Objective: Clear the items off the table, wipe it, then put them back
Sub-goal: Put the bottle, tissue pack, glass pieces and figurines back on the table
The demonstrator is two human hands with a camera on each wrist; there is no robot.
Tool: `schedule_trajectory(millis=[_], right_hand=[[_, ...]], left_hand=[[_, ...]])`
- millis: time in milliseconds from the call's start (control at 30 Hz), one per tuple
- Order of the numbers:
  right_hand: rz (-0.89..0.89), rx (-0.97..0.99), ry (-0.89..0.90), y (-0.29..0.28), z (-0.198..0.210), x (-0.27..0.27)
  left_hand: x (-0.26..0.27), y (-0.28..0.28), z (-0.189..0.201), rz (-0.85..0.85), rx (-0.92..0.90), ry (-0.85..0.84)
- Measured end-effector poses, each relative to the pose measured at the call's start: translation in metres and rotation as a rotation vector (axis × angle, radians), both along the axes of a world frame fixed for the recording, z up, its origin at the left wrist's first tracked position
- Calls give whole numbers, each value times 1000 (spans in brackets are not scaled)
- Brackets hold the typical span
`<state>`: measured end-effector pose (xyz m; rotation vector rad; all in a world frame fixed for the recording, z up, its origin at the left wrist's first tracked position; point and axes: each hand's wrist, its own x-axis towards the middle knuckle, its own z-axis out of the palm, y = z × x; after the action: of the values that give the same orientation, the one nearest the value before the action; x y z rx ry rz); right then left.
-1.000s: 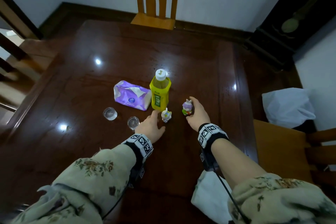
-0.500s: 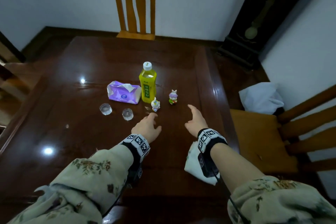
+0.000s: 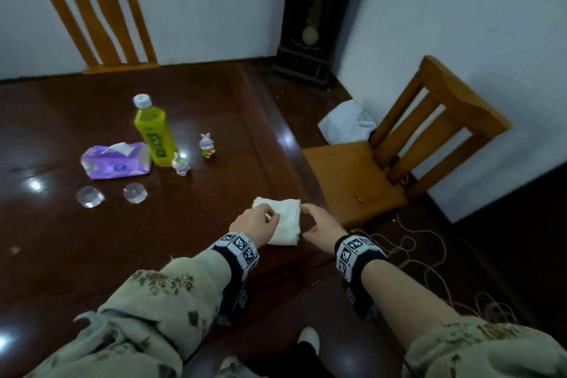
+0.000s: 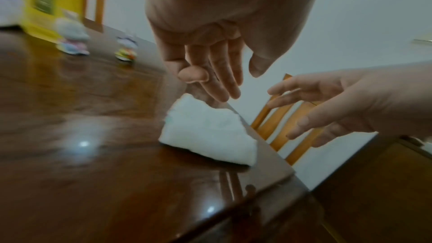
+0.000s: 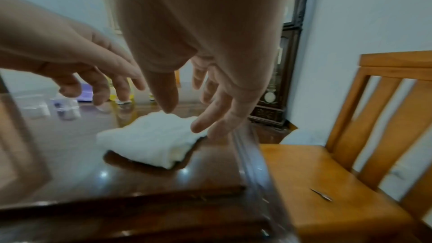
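a wooden chair (image 3: pixel 395 163) stands beside the table's right edge, a white bag (image 3: pixel 346 126) behind it, a dark pendulum clock (image 3: pixel 310 15) in the corner.

Cloth (image 3: pixel 287 219) near table's (image 3: pixel 190 101) right edge — bottle (image 3: pixel 153 135), tissue pack (image 3: pixel 116 160), perhaps two figurines beyond, leftward.

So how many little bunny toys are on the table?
2. One bunny toy stands right in front of the yellow bottle; the other bunny toy stands to its right, apart. None looks hidden.
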<state>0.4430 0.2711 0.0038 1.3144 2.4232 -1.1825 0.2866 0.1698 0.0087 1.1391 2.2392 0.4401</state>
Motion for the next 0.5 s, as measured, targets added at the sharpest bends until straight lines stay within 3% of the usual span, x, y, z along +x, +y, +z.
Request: schedule_trajectory(millis=[200,500], right_hand=[[-253,-64,-15,45,-13,122],[-413,-75,-105,150,-42,299]], left_hand=[[91,81,3,-186,61,1],[240,222,-32,-273,-52,-103]])
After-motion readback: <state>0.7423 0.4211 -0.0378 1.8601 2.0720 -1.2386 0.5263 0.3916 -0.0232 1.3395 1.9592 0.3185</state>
